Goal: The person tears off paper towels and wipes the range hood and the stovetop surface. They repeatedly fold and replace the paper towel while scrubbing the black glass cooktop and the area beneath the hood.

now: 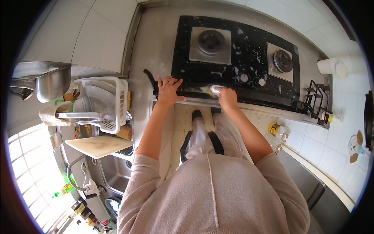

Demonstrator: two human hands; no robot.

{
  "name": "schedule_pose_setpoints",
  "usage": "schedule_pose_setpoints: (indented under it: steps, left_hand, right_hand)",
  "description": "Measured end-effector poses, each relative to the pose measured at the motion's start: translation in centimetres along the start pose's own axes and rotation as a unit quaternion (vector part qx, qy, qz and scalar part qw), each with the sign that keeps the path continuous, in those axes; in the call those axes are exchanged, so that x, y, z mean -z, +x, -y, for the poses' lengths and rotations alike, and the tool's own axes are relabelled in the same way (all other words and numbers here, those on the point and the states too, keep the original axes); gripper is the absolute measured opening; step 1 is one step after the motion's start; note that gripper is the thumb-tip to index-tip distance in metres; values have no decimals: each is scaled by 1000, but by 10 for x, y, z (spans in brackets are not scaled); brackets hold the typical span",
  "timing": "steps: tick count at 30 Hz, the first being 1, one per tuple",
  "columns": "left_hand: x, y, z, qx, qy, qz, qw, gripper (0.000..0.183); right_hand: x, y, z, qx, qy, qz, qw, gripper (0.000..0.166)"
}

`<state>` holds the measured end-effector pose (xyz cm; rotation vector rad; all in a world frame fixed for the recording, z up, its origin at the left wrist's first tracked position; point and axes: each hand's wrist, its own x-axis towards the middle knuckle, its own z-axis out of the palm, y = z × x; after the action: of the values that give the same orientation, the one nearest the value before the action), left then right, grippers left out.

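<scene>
A black gas hob [204, 70] with two round burners lies before me, its top spotted with white foam. My right hand [228, 98] presses a crumpled white cloth or sponge [215, 89] on the hob's front strip, left of the two control knobs [243, 78]. Around it is a wet, yellowish smear. Fingers spread, my left hand [169, 92] rests palm down on the hob's front left corner and holds nothing. A black curved piece [149, 76] sticks out beside it, partly hidden under the hand.
Black metal pan supports [317, 99] stand at the hob's right end. To my left are a white dish rack [118, 102] with bowls, a cutting board [99, 146] and a steel sink [117, 174]. Oil bottles [274, 130] stand at the right.
</scene>
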<state>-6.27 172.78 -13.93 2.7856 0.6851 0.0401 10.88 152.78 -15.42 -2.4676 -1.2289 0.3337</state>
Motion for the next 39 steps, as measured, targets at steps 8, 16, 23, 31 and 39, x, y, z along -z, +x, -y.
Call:
schedule_pose_setpoints:
  steps: [8,16,23,31,39]
  left_hand:
    - [-3,-1,2,9,-5,3,1000,79]
    - [-3,-1,3,22,1,24,999,82]
    - [-3,-2,3,23,-13,11,1000,82]
    - [-7,-3,6,15,-16,-9,1000,81]
    - [-4,-2,7,15,-10,-6,1000,81]
  right_hand:
    - [-5,11,40,-4,12,5,1000,33]
    - [-24,24,61,34,104,45,993,31]
    - [-13,27,70,34,74,36,996,26]
    - [-44,36,91,167,-21,26,985,25]
    - [-28,48,75,242,-33,88,966,24]
